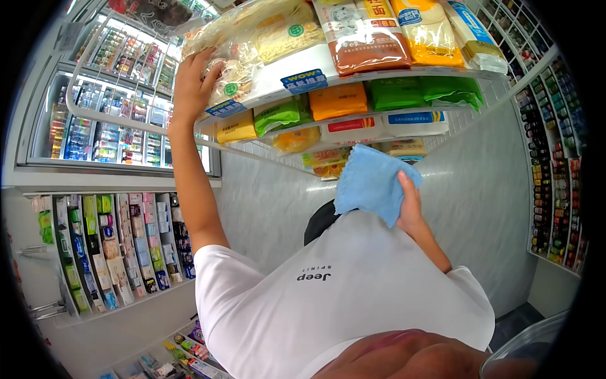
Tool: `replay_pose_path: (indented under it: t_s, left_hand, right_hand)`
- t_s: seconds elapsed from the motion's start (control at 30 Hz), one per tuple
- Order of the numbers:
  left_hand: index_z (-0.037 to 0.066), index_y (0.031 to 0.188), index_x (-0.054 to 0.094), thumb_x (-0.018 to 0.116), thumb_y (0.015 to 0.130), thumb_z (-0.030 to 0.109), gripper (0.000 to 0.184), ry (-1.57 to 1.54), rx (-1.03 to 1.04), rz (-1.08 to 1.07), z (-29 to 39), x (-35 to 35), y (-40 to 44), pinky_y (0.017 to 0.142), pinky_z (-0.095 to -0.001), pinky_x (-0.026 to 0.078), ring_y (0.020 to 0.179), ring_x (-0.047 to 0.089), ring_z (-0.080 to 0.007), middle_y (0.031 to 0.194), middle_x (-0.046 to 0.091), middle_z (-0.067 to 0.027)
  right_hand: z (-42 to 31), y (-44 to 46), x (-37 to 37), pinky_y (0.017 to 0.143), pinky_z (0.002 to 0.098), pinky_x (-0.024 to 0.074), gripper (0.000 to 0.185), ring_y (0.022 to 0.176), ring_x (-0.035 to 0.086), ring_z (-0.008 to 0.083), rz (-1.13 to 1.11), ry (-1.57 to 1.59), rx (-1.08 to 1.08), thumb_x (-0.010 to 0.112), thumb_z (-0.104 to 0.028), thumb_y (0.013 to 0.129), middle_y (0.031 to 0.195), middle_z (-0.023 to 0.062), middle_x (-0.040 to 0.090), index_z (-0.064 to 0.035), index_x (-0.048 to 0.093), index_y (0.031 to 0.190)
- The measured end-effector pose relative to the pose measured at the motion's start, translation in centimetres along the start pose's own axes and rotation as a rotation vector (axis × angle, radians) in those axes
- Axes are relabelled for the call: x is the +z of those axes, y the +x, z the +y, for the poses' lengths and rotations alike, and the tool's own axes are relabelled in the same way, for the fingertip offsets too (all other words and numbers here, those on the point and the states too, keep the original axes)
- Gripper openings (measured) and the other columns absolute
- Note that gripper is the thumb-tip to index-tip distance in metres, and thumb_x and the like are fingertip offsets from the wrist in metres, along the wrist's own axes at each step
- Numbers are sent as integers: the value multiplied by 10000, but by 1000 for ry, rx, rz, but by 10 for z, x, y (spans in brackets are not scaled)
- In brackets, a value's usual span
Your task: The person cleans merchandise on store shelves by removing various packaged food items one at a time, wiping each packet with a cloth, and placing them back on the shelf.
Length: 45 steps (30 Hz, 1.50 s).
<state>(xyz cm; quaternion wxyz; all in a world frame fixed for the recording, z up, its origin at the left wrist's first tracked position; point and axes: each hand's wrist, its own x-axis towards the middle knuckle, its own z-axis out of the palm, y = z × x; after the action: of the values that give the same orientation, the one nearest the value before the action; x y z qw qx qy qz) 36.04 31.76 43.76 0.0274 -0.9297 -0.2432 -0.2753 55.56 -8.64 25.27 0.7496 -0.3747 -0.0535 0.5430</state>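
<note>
My left hand [194, 85] reaches up to the left end of the upper shelf. Its fingers curl over the edge of a clear pack of dried noodles [235, 71] with a round green label; some fingertips are hidden. Down in front of my shirt, my right hand [409, 201] holds a light blue cloth [374, 183], thumb on top and the other fingers underneath. More noodle packs stand beside the held one, including a brown-and-white bag [365, 38] and a yellow bag [429, 31].
Lower shelf tiers carry green packs [396, 93] and an orange pack [338, 101]. A white wire frame [120, 126] borders the shelf at left. Behind it are lit drink coolers [82, 120]. Racks of small goods [120, 246] stand left, bottle shelves [555, 189] right, over grey floor [480, 170].
</note>
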Motion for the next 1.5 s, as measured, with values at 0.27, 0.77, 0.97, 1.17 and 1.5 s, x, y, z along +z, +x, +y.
replay_pose_path:
  t_s: [0.27, 0.77, 0.97, 1.17, 1.5]
  left_hand:
    - [50, 1264, 576, 652, 893, 385, 506, -67, 142, -157, 46, -11, 60, 937, -421, 464, 1136, 558, -359, 1242, 576, -206]
    - [15, 1326, 495, 741, 754, 520, 801, 163, 163, -414, 60, 35, 109, 960, -413, 478, 1080, 597, -358, 1209, 596, -212]
    - [18, 1386, 463, 629, 843, 549, 777, -51, 128, -452, 39, 38, 122, 1067, -403, 380, 1259, 479, -391, 1367, 510, -249]
    - [-32, 1258, 556, 629, 853, 518, 687, 234, 24, -555, 34, 60, 140, 986, -360, 433, 1201, 533, -309, 1282, 577, -230]
    - [-67, 1329, 458, 684, 833, 524, 805, -46, -256, -652, 45, 47, 167, 988, -327, 435, 1254, 485, -256, 1346, 522, -206]
  right_hand:
    - [3, 2, 2, 996, 423, 475, 506, 1191, 550, 262, 29, -51, 10, 541, -339, 965, 1319, 132, 529, -34, 439, 1356]
    - [0, 3, 3, 977, 391, 473, 481, 1170, 545, 230, -16, 0, 3, 565, -330, 959, 1278, 109, 540, -32, 462, 1322]
    - [2, 5, 1, 979, 383, 470, 471, 1167, 547, 225, 11, -11, -9, 552, -322, 966, 1278, 110, 543, -30, 460, 1324]
    - [-1, 6, 5, 991, 378, 460, 475, 1179, 539, 227, 19, -4, 0, 547, -322, 970, 1292, 109, 534, -32, 454, 1335]
    - [-1, 6, 2, 1014, 385, 444, 511, 1193, 530, 233, 80, -2, -67, 546, -337, 970, 1313, 116, 523, -21, 431, 1355]
